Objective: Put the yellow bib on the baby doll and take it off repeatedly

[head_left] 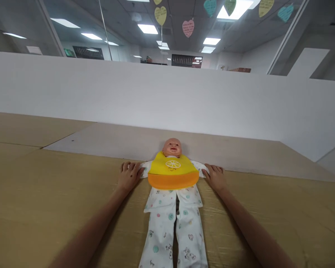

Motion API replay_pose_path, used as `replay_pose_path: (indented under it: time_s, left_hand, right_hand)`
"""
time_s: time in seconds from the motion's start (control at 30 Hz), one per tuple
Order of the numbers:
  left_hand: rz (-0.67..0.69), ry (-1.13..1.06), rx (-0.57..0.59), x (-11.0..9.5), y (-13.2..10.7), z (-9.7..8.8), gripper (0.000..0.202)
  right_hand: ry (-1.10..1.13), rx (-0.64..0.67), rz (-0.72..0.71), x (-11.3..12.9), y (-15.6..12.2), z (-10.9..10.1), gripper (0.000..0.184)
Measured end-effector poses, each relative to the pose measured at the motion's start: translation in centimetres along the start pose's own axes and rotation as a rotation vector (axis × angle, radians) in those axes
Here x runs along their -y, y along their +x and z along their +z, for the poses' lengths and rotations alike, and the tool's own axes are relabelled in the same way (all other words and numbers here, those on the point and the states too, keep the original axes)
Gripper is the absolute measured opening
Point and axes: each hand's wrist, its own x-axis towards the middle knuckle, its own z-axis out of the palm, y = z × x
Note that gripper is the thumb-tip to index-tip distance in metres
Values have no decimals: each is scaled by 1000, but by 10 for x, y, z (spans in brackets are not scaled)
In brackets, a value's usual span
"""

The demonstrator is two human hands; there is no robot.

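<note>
A baby doll (172,147) lies face up on a light wooden table (44,201), its head towards the far wall. It wears white patterned pyjamas (171,223) and a yellow bib (172,171) with an orange pocket at the bottom. My left hand (129,175) lies flat over the end of the doll's left-side sleeve, fingers spread. My right hand (215,177) rests the same way on the end of the other sleeve. Both doll's arms are stretched out sideways under my hands.
A low white partition wall (100,89) runs along the far edge of the table. Beyond it is an office with ceiling lights and coloured paper hearts (188,28) hanging from the ceiling. A paler board (114,139) lies behind the doll's head.
</note>
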Motion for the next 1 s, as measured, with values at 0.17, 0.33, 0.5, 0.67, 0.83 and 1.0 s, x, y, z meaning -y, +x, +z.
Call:
replay_pose_path:
  time_s: [0.17,0.33,0.5,0.67,0.83,1.0]
  left_hand:
    - [45,-75,-93,-21,-13,-18,33]
    - [181,-230,-112,-53,-24,-32,43]
    - [190,-326,-181,-61,-24,-35,39]
    - [142,-405,-232,-62,-21,-42,41]
    - [155,-444,-298,-66,-19,-49,39]
    - [228,-383,-330,-69,-28,-48,44]
  right_hand:
    - [25,-89,-28,4,-8,-2,38]
    - [97,-185,-168,28,-21,-17,42]
    - [244,-268,-328,55,-29,-29,44]
    - [425,-323,-417,63,-29,-36,33]
    - [503,-338,-439,64,-30,-40,29]
    - [471,-323,-452,64,-35,-41,34]
